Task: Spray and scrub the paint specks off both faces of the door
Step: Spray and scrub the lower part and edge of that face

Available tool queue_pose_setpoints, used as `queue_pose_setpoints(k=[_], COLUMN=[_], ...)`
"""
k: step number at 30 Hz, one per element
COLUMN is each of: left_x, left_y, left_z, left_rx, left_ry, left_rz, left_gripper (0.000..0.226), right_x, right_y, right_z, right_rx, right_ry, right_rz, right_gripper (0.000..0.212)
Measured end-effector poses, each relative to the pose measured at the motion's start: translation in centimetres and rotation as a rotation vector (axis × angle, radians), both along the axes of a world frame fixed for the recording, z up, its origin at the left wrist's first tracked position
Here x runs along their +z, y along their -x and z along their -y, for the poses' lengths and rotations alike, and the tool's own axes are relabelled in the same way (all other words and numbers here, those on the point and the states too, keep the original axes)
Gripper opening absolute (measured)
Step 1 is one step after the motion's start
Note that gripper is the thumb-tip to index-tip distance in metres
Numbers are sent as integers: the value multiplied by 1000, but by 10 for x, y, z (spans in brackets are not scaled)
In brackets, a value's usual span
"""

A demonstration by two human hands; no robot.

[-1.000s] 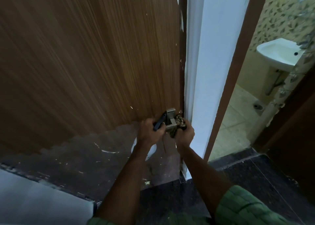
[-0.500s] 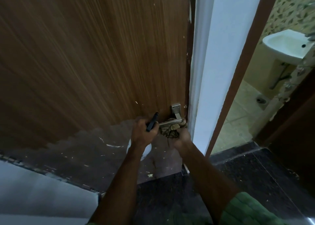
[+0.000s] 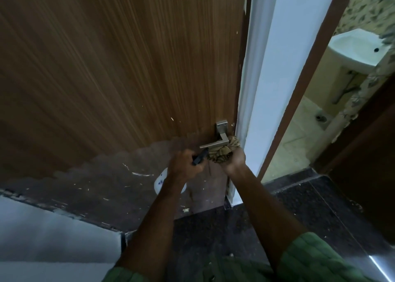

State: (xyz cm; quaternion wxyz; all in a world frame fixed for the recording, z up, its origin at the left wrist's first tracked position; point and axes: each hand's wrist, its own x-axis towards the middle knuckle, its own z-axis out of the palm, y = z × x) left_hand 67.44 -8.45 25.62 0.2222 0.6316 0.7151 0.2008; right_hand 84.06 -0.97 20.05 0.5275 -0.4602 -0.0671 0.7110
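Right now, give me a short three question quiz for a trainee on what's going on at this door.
1. True or false: the right hand presses a patterned cloth up under the door handle.
2. What does the left hand hold? A) a white spray bottle with a dark trigger B) a hammer C) a paintbrush
3. Fill in: pale paint specks show on the door's ____ part.

Key: 1 true; 2 A; 3 lower

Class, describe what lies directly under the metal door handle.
A patterned rag, bunched in the right hand, sits under the lever handle. The rag hides the door face behind it.
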Motion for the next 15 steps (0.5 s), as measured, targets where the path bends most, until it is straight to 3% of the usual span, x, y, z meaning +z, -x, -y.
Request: queue_pose_setpoints(k=[2,4,7,9,11,13,15], left_x=[-1,0,0,1,5,7,13], left_y=[-1,1,5,8,12,16,18], left_z=[4,7,8,6,5,1,-2], left_rx=[5,14,23,23,38,54,57], left_ry=[26,37,19,-15,-61,-103,-88], left_rz=[-1,1,32,71,90,100,91], left_gripper=[18,20,19,17,23,40,41], right_x=[3,16,29,38,48,56,59], right_y=[6,7,-7,-18,-23,-28,-33], right_z=[4,11,9,-2,-11,-14,-14], right_rx=[-23,-142,-228,-89,132,257,285], right_ry=[22,-12,-361,-722,-961,-1054,-1075], right_rz=[95,323,1023,1319,1479,1648,1743], right_gripper=[27,22,22,31,40,48,51])
